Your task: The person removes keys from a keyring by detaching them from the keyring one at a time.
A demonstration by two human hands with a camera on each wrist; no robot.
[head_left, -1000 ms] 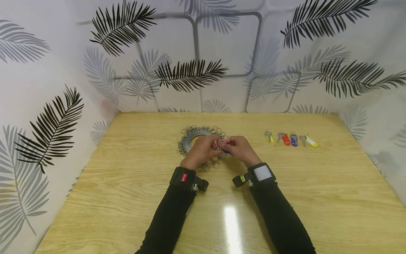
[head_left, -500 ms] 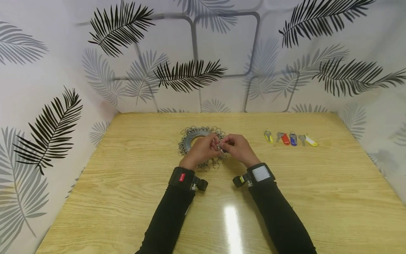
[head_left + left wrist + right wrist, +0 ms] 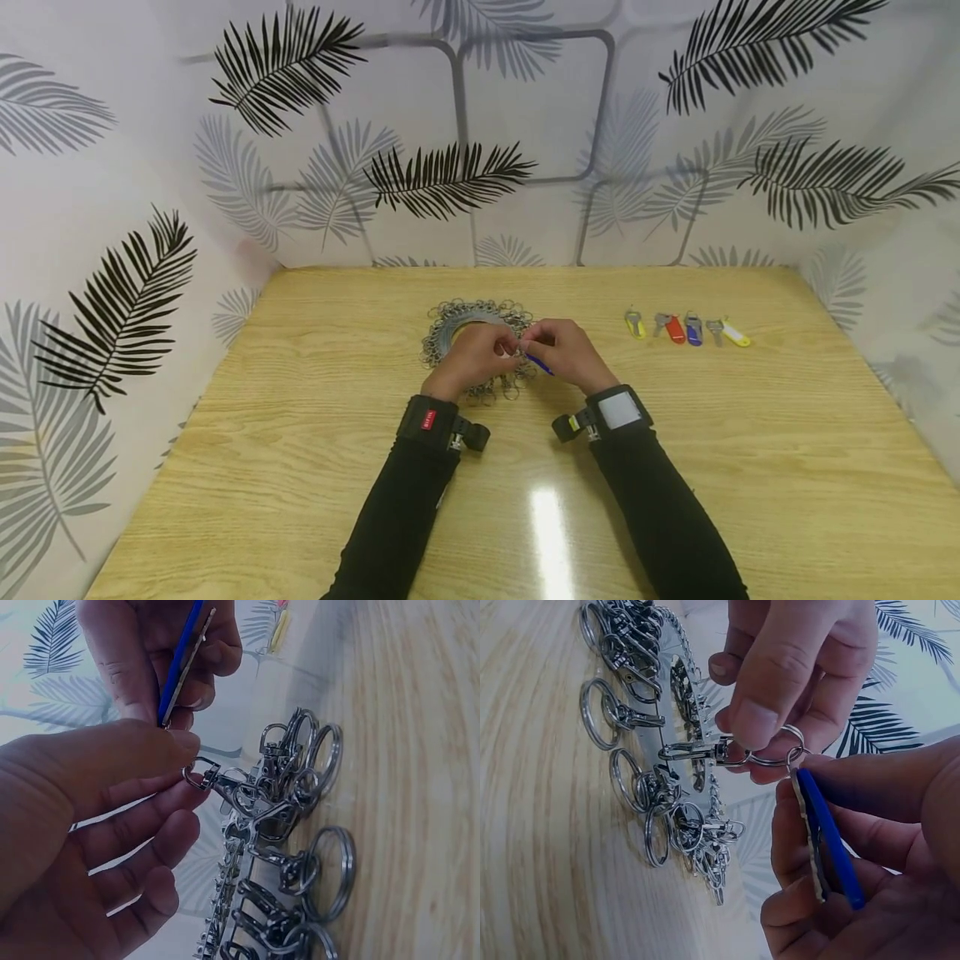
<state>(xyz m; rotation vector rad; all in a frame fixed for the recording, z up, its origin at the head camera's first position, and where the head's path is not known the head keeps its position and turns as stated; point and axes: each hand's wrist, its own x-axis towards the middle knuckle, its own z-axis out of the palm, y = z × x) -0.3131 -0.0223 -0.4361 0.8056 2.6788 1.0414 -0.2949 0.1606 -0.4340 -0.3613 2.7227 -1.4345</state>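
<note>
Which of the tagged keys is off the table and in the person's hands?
The blue-tagged key, pinched in the right hand against a split ring held by the left hand. The other tagged keys lie in a row.

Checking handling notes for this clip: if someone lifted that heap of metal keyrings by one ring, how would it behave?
The keyring heap would probably sag and dangle: its rings and clasps look loosely tangled. Being all metal, it likely feels heavy for its size. Single rings might slide on the glossy table.

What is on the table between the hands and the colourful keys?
Nothing: in the head view, only bare table lies between the right hand and the colourful keys.
</note>
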